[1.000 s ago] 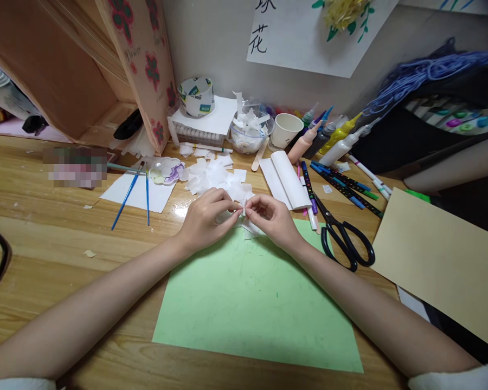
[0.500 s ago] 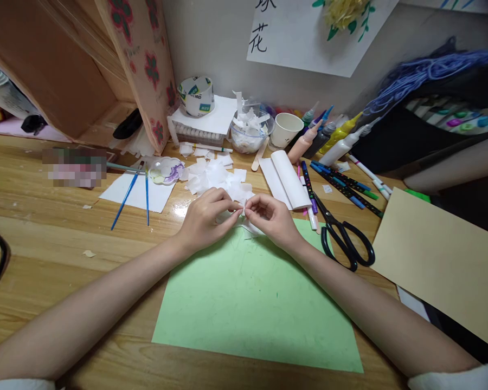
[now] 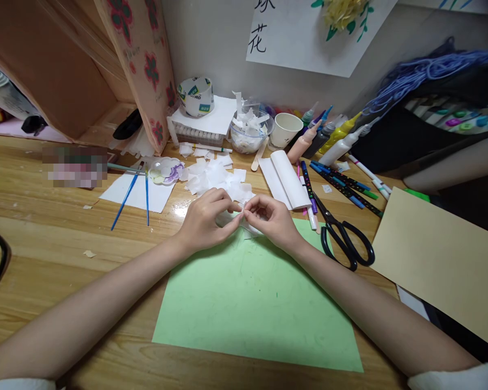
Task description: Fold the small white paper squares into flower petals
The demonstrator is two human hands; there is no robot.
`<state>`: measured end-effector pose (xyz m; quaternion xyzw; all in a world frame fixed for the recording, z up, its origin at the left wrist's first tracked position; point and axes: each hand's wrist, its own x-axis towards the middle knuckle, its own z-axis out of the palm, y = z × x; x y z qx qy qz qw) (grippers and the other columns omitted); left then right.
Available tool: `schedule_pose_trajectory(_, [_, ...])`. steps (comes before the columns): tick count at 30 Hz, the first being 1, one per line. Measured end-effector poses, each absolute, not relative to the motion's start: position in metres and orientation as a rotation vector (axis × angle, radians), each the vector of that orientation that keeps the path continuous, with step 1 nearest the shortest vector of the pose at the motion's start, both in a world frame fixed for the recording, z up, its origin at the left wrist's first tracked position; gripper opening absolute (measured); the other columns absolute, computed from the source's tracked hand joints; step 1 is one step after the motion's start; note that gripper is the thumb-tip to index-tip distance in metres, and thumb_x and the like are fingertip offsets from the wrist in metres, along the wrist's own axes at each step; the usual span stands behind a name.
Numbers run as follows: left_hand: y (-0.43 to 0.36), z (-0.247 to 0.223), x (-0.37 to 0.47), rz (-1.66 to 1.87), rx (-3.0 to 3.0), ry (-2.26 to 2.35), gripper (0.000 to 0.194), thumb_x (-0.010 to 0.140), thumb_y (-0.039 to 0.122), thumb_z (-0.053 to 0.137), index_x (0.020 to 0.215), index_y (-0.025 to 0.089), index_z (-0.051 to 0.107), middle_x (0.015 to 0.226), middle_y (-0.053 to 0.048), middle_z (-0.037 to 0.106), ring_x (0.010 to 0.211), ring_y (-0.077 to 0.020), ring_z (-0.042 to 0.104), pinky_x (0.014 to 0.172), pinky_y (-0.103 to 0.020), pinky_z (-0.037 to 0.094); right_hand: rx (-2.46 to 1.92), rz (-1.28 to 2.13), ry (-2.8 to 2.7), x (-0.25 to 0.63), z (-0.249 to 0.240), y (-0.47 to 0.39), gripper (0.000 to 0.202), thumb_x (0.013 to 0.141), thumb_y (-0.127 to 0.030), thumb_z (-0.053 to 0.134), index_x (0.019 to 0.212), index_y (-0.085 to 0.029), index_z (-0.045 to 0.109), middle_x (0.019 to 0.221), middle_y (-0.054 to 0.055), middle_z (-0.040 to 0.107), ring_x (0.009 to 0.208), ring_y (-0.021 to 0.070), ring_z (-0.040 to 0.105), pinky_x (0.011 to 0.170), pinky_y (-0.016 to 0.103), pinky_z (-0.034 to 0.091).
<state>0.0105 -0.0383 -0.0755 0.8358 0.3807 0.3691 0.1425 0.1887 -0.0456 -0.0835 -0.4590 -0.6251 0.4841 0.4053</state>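
Note:
My left hand [image 3: 210,221] and my right hand [image 3: 271,218] meet fingertip to fingertip above the far edge of a green paper sheet [image 3: 256,303]. Both are closed in a pinch on a tiny piece of white paper [image 3: 243,208], mostly covered by the fingers. Beneath the hands, more white paper [image 3: 250,232] lies on the green sheet, partly hidden. A loose pile of torn white paper pieces [image 3: 213,176] spreads just beyond my left hand. Past my right hand lies a folded white paper roll [image 3: 290,179].
Black-handled scissors [image 3: 345,244] and several marker pens [image 3: 341,184] lie right. Paint bottles [image 3: 305,141], a paper cup [image 3: 285,130] and a bowl of paper scraps [image 3: 250,132] stand at the back. Paintbrushes [image 3: 127,197] lie left; a tan board [image 3: 443,260] sits far right.
The fingertips have shifted slightly and pressed closer together, so less of the small white paper shows between them. Everything else stays in place.

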Motion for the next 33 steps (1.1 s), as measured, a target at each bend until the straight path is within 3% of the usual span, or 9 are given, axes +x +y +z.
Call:
schedule_pose_trajectory(15, [-0.0385,-0.0745,0.0113,1.084,2.382,1.168,0.008,0.078,0.022,0.058,0.073,0.016,0.062,0.072,-0.002,0.056,0.070,-0.0137,0.053,0.063,-0.027,0.042,-1.155,1.198,-1.582,0.1889,-0.0835,-0.0452,0.005,0.077,-0.021,0.060,0.075,-0.017,0.057,0.070,0.000,0.055,0.064,0.0117,0.049,0.058,0.026,0.038])
schedule_pose_trajectory(33, [-0.0380,-0.0758,0.0107,1.055,2.383,1.164,0.011,0.080,0.025,0.058,0.080,0.018,0.066,0.075,-0.003,0.059,0.072,-0.0140,0.055,0.065,-0.027,0.043,-1.168,1.191,-1.553,0.1891,-0.0819,-0.0459,0.010,0.076,-0.026,0.063,0.076,-0.017,0.059,0.072,0.001,0.058,0.062,0.0114,0.049,0.056,0.025,0.037])
